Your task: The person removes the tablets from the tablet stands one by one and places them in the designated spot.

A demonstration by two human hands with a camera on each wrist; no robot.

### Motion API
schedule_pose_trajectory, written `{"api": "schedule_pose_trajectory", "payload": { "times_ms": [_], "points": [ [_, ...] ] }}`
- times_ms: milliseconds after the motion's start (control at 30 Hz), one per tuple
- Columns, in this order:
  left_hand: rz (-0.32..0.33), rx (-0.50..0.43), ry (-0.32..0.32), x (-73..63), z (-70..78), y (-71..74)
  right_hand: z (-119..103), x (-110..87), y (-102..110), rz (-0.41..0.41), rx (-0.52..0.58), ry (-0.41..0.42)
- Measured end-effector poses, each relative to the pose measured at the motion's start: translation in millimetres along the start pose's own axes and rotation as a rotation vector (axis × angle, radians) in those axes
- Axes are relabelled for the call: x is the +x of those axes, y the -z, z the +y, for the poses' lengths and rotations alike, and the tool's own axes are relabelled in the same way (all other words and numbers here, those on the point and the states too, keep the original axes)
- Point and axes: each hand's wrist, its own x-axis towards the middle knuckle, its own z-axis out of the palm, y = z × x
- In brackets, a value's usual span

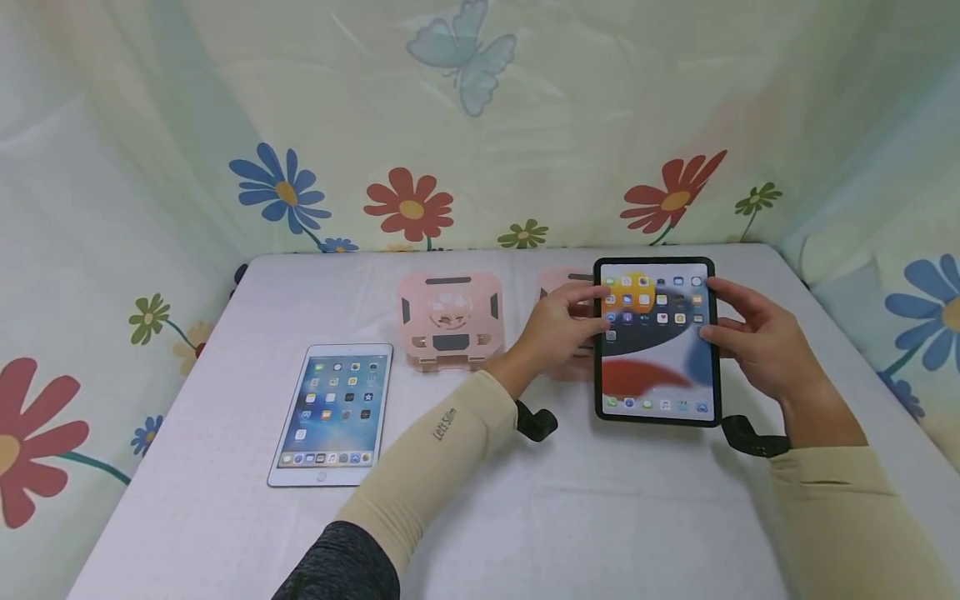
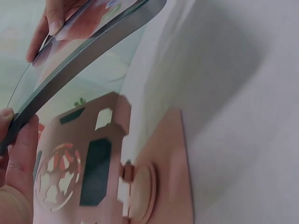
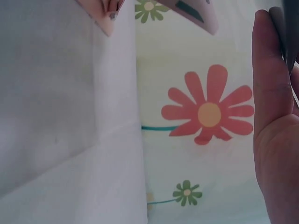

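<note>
Both hands hold a black-framed tablet [image 1: 656, 367] by its long sides, screen lit and facing the head camera. My left hand [image 1: 558, 329] pinches its left edge between thumb and fingers; my right hand [image 1: 765, 342] grips the right edge near the top. In the left wrist view the tablet [image 2: 79, 65] hangs tilted above the table, its shadow falling on the cloth. Behind it stands a pink tablet stand [image 2: 100, 158] with a round cut-out and dark pads, partly covered by the tablet and left hand in the head view.
A white tablet [image 1: 330, 417] with a lit screen lies flat on the white-clothed table [image 1: 570, 525] at the left. Another pink stand [image 1: 450, 317] stands upright at the middle back. A flowered curtain [image 1: 480, 167] hangs behind the table and along its sides.
</note>
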Motion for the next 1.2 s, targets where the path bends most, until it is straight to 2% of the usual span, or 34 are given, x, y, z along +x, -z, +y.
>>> {"api": "schedule_pose_trajectory", "payload": {
  "times_ms": [100, 333, 533, 567, 700, 900, 1000, 1200],
  "points": [
    [-0.007, -0.006, 0.008, -1.0, -0.5, -5.8, 3.5, -4.1, 4.1, -0.003, -0.008, -0.012],
    [-0.004, 0.101, -0.019, -2.4, -2.2, -15.5, 12.7, -11.3, 10.0, -0.004, -0.002, -0.037],
    [-0.005, 0.129, -0.030, -2.7, -8.0, -22.6, 20.6, -16.9, 14.1, -0.015, 0.170, -0.027],
    [-0.006, 0.128, -0.030, -2.7, -9.2, -23.6, 22.0, -17.8, 14.4, -0.017, 0.198, -0.028],
    [-0.018, 0.116, -0.034, -3.8, -11.4, -27.9, 26.2, -22.6, 16.1, -0.008, 0.146, -0.036],
    [-0.041, 0.077, -0.021, -8.6, -12.0, -36.3, 34.8, -29.5, 21.2, -0.020, 0.170, -0.043],
    [-0.040, 0.069, 0.001, -11.5, -12.9, -40.3, 39.1, -32.6, 21.8, -0.023, 0.119, -0.047],
    [-0.048, 0.062, 0.012, -13.9, -16.2, -47.4, 46.8, -38.4, 23.1, -0.020, 0.197, -0.035]
  ]
}}
